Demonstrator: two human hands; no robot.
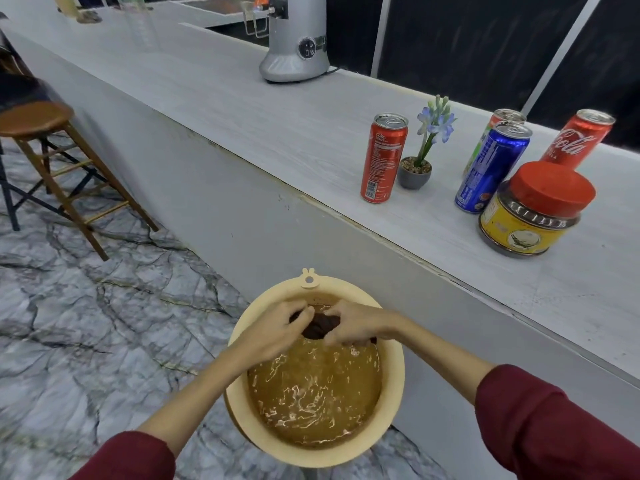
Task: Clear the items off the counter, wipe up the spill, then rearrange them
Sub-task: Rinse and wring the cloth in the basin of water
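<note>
- Counter (277,109) carries four cans, a jar (535,209) and a potted flower (420,157).
- Basin (391,403) of brown water stands below.
- Left hand (277,332) and right hand (356,325) both grip a dark cloth (318,325) above it.

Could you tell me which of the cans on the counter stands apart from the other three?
The red can left of the potted flower; the blue can and the two behind it cluster to the right.

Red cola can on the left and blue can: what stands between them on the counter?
A small potted flower stands between the red cola can and the blue can, in the head view.
</note>
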